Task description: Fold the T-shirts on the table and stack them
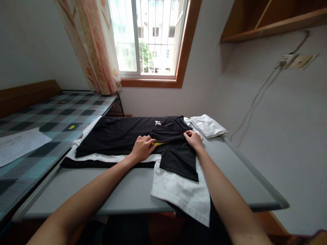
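Note:
A black T-shirt [120, 134] with a small white print lies spread sideways on the table, its collar end to the right. My left hand [143, 148] pinches its cloth near the middle, beside a narrow yellow strip. At the shoulder near the collar, my right hand [193, 139] has its fingers closed on the same shirt. One short black sleeve [180, 163] points toward me. Beneath lies a white T-shirt [181, 190], whose sleeve hangs over the front edge. Another black garment [87, 164] shows under the white one.
A folded white cloth [208, 126] rests at the table's back right corner. The grey table [122, 190] adjoins a bed with a checked mattress [84, 109], where a paper sheet [20, 144] lies. Cables [258, 92] hang from a wall socket at right.

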Motion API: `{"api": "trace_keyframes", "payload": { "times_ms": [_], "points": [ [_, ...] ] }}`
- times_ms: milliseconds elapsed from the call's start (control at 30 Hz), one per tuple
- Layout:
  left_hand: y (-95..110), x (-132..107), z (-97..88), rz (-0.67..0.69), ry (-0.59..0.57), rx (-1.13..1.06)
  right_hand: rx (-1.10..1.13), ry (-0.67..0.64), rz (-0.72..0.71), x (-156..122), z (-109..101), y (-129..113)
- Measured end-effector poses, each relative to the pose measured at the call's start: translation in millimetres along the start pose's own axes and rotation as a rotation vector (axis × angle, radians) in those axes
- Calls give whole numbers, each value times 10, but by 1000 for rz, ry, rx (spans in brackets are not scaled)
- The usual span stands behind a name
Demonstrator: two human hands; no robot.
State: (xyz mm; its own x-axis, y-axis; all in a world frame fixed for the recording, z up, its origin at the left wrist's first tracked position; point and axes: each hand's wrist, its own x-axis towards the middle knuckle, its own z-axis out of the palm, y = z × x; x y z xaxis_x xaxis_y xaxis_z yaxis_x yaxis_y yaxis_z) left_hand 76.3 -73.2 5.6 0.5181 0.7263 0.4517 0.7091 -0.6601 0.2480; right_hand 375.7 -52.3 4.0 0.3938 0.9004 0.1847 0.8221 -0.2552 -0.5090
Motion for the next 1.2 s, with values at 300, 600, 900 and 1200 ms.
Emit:
{"api": "trace_keyframes", "payload": {
  "times_ms": [300,600,900,1200],
  "points": [
    [-24,35,-7,-110,-11,-163,29,21,-10,27,30,47],
    [-113,41,65,-79,10,-356,26,24,-9,40,39,64],
    [-73,31,40,-59,32,-277,48,43,10,30,38,41],
    [-72,20,29,20,5,-259,109,50,-63,52,46,61]
  ]
}}
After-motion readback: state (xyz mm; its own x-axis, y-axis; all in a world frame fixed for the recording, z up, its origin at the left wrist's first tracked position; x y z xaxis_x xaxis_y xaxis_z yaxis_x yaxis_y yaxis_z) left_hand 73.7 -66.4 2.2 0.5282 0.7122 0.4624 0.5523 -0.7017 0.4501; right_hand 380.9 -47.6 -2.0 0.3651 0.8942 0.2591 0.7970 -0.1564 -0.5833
